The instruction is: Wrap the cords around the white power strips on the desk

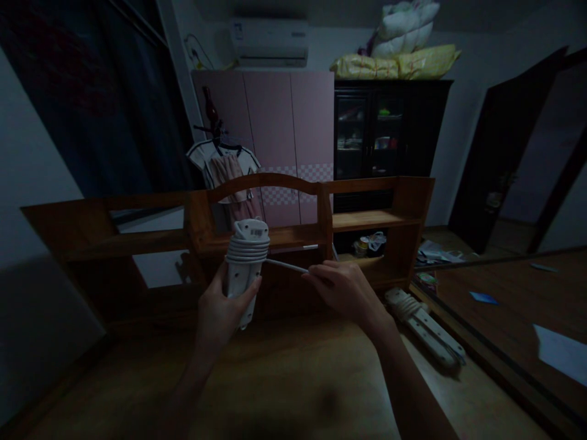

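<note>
A white power strip point(239, 281) is held upright in my left hand point(221, 307), its underside with screw holes facing me. Several turns of its white cord point(247, 249) are wound around the upper part. From the coil a straight, taut length of the cord runs right to my right hand point(342, 287), whose fingers are pinched on it. Both hands are above the wooden desk top. To the right of my right forearm lies a second white power strip point(428, 333) with its cord wrapped around one end.
A wooden shelf unit point(266, 235) stands along the desk's back. Papers point(562, 351) and a blue card point(483, 298) lie on the brown surface at right. Behind are a pink wardrobe point(270, 122), hanging clothes point(224, 165) and a dark cabinet point(415, 128). The room is dim.
</note>
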The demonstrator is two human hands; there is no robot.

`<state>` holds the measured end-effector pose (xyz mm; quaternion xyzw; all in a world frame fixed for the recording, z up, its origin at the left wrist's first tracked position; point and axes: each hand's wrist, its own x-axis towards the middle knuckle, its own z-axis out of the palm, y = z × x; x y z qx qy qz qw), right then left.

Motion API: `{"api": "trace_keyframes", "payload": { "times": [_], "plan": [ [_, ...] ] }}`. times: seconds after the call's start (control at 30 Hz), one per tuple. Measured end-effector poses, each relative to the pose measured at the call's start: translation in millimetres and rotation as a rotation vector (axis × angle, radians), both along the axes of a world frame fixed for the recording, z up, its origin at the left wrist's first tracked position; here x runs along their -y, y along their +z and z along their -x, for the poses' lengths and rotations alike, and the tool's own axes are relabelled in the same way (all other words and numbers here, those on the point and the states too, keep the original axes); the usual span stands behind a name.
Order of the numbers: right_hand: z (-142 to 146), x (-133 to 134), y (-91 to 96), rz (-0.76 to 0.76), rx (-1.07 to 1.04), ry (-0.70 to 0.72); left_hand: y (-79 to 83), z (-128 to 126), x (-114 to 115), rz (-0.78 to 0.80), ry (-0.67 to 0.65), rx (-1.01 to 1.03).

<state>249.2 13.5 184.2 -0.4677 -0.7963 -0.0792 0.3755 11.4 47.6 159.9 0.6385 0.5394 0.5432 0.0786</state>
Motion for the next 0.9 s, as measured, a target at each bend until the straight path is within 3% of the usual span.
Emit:
{"api": "trace_keyframes", "payload": {
  "times": [0.17,0.3,0.43,0.6,0.9],
  "plan": [
    [20,19,3.6,-0.043,0.079,0.064,-1.0,-2,-2,0.055,-0.037,-0.057],
    [33,22,0.7,-0.028,0.153,0.101,-11.1,-7,6,0.187,-0.024,-0.381],
    [32,15,-2.7,0.056,0.158,0.158,-25.2,-10,12,0.244,-0.227,-0.661],
    [13,9,-3.7,0.254,0.032,0.222,-26.0,-12,17,0.305,-0.591,-0.753],
    [-8,-8,-7.9,0.577,-0.14,0.421,-23.8,-11,25,0.335,-0.72,-0.862]
  ]
}}
